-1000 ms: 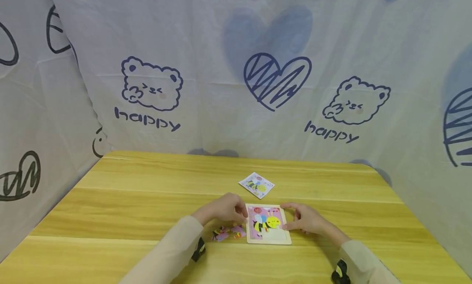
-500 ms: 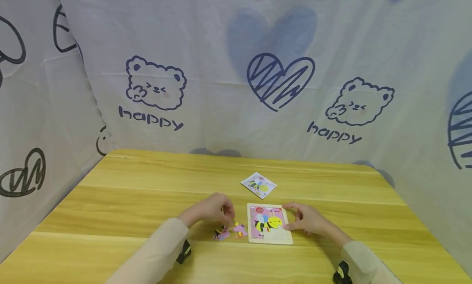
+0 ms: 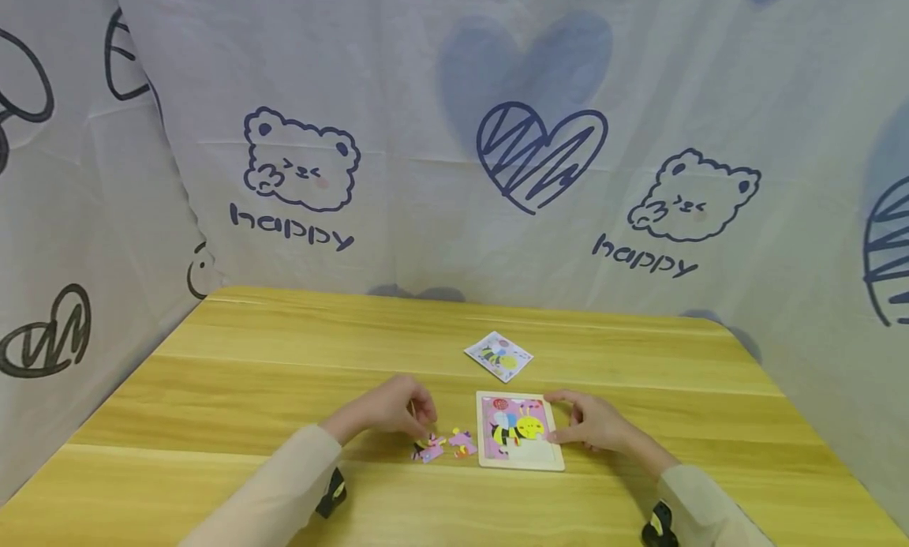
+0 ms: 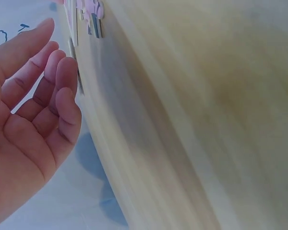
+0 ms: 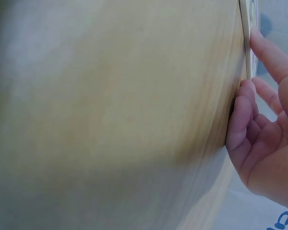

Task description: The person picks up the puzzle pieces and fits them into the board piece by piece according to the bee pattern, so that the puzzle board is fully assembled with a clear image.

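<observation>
A square wooden puzzle board (image 3: 481, 432) lies on the table, with a pink bee picture partly filled in and a bare pale patch at its lower right. Just left of it lie loose pink and yellow puzzle pieces (image 3: 463, 444). My left hand (image 3: 399, 405) hovers at the left end of these pieces, thumb and fingers apart. In the left wrist view nothing shows between its loosely bent fingers (image 4: 44, 86). My right hand (image 3: 596, 425) rests at the board's right side, index finger at the upper corner and thumb on the right rim; its other fingers are curled beside the board.
A small card (image 3: 499, 356) with the same bee picture lies behind the board. The wooden table (image 3: 284, 357) ends at the back against a printed white curtain (image 3: 419, 215). Black and yellow wrist bands (image 3: 331, 494) show at both sleeves.
My left hand has moved from the board's left edge leftward over the loose pieces, uncovering more of them. My right hand has stayed on the board. The view has shifted slightly.
</observation>
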`<action>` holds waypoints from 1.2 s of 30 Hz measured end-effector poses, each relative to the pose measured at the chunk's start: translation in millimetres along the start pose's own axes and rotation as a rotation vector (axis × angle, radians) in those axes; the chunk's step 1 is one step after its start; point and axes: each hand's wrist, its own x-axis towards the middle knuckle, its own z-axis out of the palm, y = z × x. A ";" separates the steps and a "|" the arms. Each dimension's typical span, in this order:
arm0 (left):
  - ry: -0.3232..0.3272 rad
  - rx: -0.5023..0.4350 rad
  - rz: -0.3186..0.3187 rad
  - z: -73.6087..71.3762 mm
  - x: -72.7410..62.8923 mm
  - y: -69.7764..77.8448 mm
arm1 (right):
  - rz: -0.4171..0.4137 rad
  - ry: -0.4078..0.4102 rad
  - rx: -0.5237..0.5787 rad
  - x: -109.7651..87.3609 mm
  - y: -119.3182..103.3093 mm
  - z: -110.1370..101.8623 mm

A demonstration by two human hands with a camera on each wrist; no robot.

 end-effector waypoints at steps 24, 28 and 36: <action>-0.087 -0.066 -0.115 6.1 -5.9 -9.0 | 0.017 -0.002 -0.014 0.4 -0.3 0.2; -0.087 -0.039 -0.117 7.2 -5.1 -8.6 | 0.012 0.000 -0.016 0.4 -0.4 0.2; -0.083 0.011 -0.105 8.6 -3.7 -8.7 | 0.000 -0.004 -0.017 0.5 -0.1 -0.1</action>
